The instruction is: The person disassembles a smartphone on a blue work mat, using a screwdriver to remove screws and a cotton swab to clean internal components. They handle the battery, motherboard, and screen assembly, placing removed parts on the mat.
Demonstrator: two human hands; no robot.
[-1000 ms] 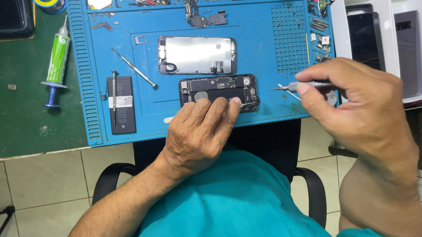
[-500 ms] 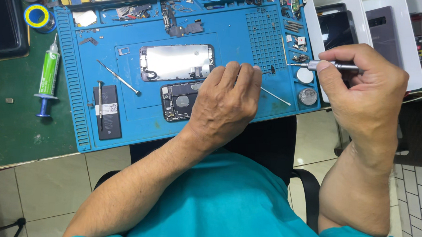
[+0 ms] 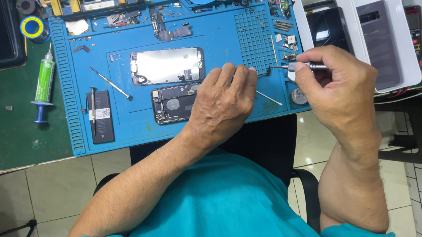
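While left hand (image 3: 223, 105) covers phone chassis (image 3: 173, 102), screwdriver (image 3: 296, 67) pinched in right fingers (image 3: 302, 70).

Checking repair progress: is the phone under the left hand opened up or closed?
Opened up. The phone body shows bare internals, its screen panel lies apart above it, and the left hand covers its right end.

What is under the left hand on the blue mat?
The left hand lies over the right end of the opened phone on the blue mat. The phone's left part shows; the rest is covered.
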